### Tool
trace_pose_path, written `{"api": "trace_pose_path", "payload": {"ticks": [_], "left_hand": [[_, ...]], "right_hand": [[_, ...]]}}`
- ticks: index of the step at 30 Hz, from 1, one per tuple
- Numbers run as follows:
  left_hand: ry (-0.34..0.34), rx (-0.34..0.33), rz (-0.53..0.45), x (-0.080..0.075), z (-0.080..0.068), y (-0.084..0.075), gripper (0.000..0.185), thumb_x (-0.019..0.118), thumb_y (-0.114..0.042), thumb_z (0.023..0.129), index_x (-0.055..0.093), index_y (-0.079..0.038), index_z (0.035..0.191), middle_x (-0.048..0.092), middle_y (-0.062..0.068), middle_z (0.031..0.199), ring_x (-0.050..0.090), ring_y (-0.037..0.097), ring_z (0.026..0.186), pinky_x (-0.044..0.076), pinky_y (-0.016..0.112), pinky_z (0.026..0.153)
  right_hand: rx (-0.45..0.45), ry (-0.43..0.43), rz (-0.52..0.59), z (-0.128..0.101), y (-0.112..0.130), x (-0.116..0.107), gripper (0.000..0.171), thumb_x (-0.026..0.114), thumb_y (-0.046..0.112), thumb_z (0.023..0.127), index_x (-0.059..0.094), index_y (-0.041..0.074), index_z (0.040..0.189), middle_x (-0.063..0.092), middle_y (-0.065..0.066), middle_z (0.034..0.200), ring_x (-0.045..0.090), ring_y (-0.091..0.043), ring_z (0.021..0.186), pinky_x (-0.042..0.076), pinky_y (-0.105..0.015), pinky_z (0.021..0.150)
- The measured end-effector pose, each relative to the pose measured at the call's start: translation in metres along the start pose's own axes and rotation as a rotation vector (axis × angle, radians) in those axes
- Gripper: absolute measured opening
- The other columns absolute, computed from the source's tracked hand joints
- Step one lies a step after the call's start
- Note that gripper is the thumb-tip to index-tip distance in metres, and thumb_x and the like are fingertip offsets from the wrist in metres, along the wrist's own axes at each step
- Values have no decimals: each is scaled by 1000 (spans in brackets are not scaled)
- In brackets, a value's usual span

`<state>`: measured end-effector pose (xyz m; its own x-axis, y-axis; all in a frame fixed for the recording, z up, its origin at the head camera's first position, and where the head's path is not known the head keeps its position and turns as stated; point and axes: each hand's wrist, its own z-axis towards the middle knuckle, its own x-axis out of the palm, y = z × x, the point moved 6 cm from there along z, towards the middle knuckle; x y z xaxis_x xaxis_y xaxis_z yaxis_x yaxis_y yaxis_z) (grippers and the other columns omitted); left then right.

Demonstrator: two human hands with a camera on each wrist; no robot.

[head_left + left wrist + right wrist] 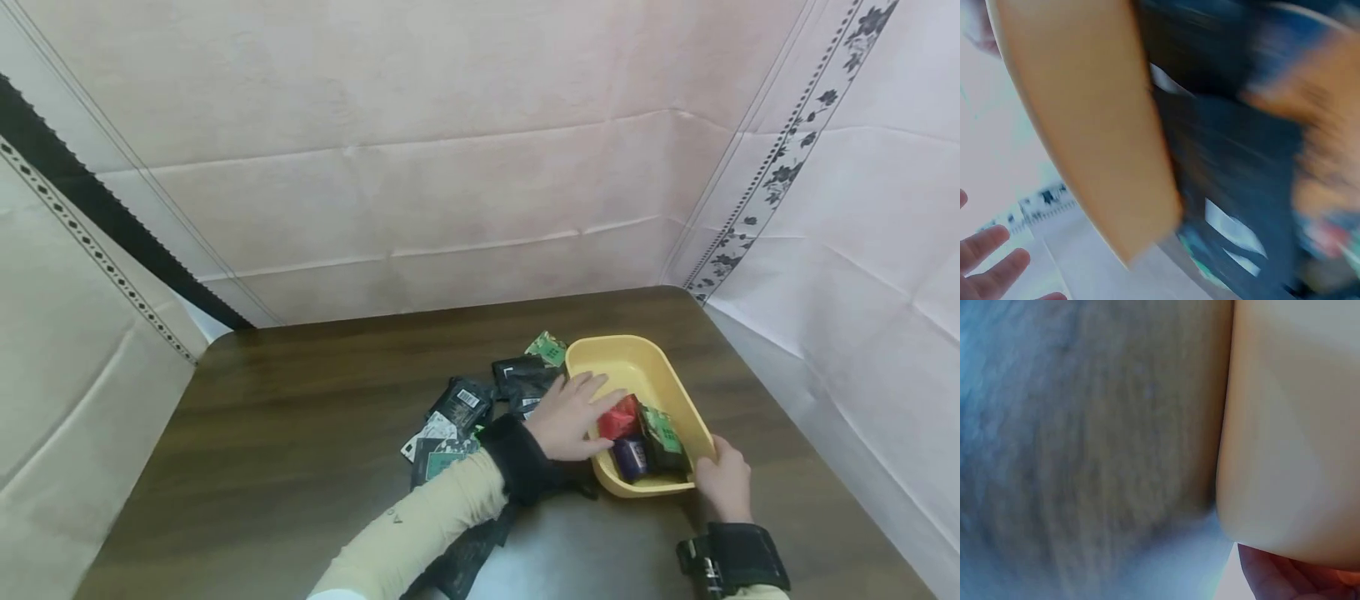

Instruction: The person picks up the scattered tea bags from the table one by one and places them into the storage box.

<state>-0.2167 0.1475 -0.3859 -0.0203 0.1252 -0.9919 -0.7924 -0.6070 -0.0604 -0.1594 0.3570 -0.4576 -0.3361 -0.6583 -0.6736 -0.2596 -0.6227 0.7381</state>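
Person, two arms in view, hands bare, no gloves or rings seen. Left arm: long sleeve, pale cream/beige fabric, snug fit, small dark mark approx. mid-forearm, too small to read; white edge of fabric shows at near end. Left wrist: wide black band, padded look, w/ black strap or flap hanging down toward near edge. Right wrist: matching black band, w/ a dark boxy block and small metal-looking fittings on its left side; detail unclear. Sliver of pale sleeve shows just below right band. Left hand and right hand: uncovered. Wrist views too blurred to add detail.
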Motion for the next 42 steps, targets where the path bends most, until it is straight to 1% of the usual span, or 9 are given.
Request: {"api": "trace_pose_path", "payload": {"ticks": [7, 13, 16, 23, 27, 31, 33, 37, 42], "left_hand": [[-59, -83, 70, 0, -49, 44, 67, 57, -47, 84, 33, -21, 141, 32, 9, 143, 28, 27, 130, 28, 49, 101], [-104, -120, 49, 2, -84, 68, 61, 62, -41, 82, 43, -18, 135, 39, 11, 138, 35, 29, 126, 31, 51, 98], [-49, -156, 37, 8, -101, 77, 58, 62, -39, 82, 47, -18, 133, 40, 10, 136, 35, 29, 125, 32, 51, 97], [217, -251, -33, 37, -130, 92, 75, 74, -29, 68, 43, -24, 136, 35, 7, 139, 32, 28, 126, 31, 52, 98], [301, -246, -11, 49, -138, 94, 82, 79, -25, 63, 42, -29, 136, 34, 4, 139, 31, 26, 126, 31, 52, 97], [302, -226, 62, 51, -138, 94, 80, 81, -25, 62, 45, -27, 133, 37, 5, 136, 34, 26, 123, 33, 55, 94], [274, -224, 78, 49, -137, 94, 74, 80, -25, 62, 48, -25, 129, 40, 6, 132, 37, 26, 120, 35, 55, 92], [185, -203, 112, 46, -133, 97, 52, 73, -18, 68, 56, -21, 116, 45, 6, 119, 43, 25, 109, 38, 55, 87], [80, -171, 176, 36, -129, 99, 30, 65, -11, 76, 56, -18, 104, 47, 5, 109, 48, 20, 97, 47, 42, 75]], "right_hand": [[13, 5, -6, 1, -1, -4, 45, 36, -4, 76, 44, -16, 119, 51, -38, 101, 50, -45, 86, 40, -53, 74], [16, -18, -11, 2, -2, -10, 45, 35, -4, 75, 45, -16, 118, 52, -37, 99, 51, -44, 82, 41, -47, 68], [19, -16, -11, 3, -3, -11, 45, 35, -4, 76, 45, -16, 118, 52, -36, 97, 51, -43, 81, 40, -43, 65], [40, -4, -4, 3, -3, -10, 45, 35, -4, 77, 45, -15, 119, 52, -35, 98, 49, -41, 82, 39, -44, 67], [45, 9, -3, 2, -5, -7, 45, 35, -4, 77, 45, -14, 120, 52, -35, 99, 50, -41, 83, 39, -42, 66], [39, 16, 4, 1, -4, -4, 46, 37, -5, 75, 45, -14, 119, 53, -35, 98, 51, -41, 82, 39, -38, 65], [28, 15, 6, 0, -3, -3, 45, 37, -5, 74, 46, -14, 118, 53, -35, 96, 51, -40, 80, 39, -37, 63], [10, 11, -3, 0, 0, -2, 44, 39, -5, 73, 47, -14, 116, 54, -34, 93, 51, -40, 78, 39, -37, 62], [7, 17, -7, -1, 2, 1, 43, 38, -5, 74, 48, -14, 115, 54, -34, 93, 51, -40, 78, 39, -36, 61]]}}
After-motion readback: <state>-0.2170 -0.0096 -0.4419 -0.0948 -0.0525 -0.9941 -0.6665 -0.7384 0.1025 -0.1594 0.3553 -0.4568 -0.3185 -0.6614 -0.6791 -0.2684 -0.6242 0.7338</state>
